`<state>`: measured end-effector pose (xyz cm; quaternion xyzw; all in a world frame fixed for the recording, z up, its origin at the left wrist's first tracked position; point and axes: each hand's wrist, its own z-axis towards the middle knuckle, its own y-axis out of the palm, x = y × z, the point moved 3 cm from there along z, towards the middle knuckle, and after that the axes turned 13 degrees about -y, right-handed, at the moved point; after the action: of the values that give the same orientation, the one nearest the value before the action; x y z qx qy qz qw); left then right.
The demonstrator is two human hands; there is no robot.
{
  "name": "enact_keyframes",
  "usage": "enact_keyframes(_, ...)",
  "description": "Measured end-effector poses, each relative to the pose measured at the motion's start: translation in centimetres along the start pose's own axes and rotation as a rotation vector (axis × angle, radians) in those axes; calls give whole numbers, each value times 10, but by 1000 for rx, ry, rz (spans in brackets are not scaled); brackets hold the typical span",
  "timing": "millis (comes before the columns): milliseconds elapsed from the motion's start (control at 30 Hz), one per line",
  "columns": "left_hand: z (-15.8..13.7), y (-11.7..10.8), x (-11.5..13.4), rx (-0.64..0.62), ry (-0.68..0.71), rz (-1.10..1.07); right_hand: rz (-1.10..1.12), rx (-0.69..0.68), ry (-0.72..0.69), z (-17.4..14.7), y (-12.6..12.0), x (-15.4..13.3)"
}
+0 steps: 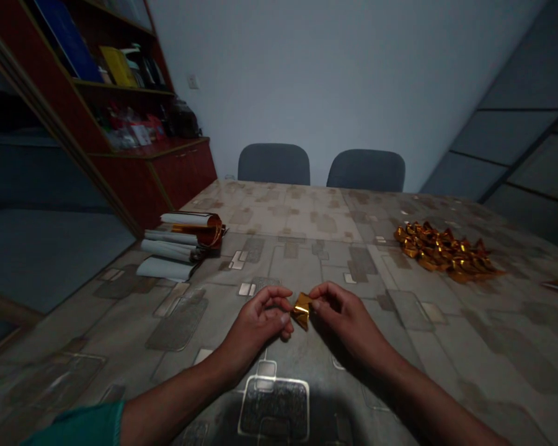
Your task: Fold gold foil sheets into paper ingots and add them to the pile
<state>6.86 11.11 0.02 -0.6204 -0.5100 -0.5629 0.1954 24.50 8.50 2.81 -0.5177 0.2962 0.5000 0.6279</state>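
Note:
A small folded piece of gold foil paper [302,309] is pinched between both my hands just above the table [307,248]. My left hand [260,322] grips its left side with thumb and fingertips. On the other side, my right hand [341,313] holds its right edge. Both wrists rest on the patterned tabletop near the front edge.
A pile of several folded gold foil pieces [446,251] lies at the right. A stack of rolled white and gold sheets [181,244] sits at the left. Two grey chairs [320,166] stand at the far side. A red-brown shelf cabinet [134,111] fills the left.

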Motion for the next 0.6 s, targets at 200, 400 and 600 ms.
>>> enact_keyframes(200,-3,-5,5,167,74,28,-536,-71,-172,-2,2,-17)
enact_keyframes(400,-6,-4,8,165,34,141,-725,-343,-223,-2,11,-16)
enact_keyframes(600,-3,-5,3,86,12,245,-518,-306,-200,0,6,-8)
